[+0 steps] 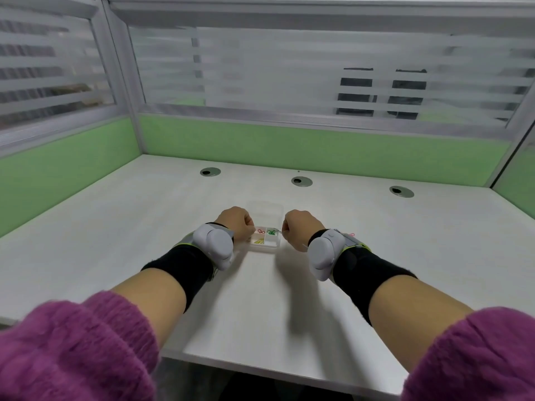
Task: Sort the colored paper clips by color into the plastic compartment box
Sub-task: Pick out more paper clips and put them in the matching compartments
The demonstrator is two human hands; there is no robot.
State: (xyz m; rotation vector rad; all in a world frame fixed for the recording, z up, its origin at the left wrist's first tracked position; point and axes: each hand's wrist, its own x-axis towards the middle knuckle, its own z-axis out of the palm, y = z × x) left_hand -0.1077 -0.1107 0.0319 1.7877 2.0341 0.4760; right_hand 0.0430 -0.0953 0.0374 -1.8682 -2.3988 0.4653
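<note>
A small clear plastic compartment box [277,245] sits on the white desk between my hands, its clear lid [265,210] lying open behind it. Red paper clips [261,231] lie in the far left compartment, green clips [271,232] in the far right, and yellow clips [259,241] in the near left. My left hand [236,222] is curled shut against the box's left edge. My right hand [299,227] is curled at the box's right edge, pinching a thin dark clip [278,231] over the green compartment. A pink clip [351,234] lies behind my right wrist.
The white desk [144,233] is ringed by green partition panels with frosted glass above. Three round cable grommets [301,181] sit near the back edge. Both wrists carry grey devices on black bands. A faint clip [249,239] lies beside my left hand.
</note>
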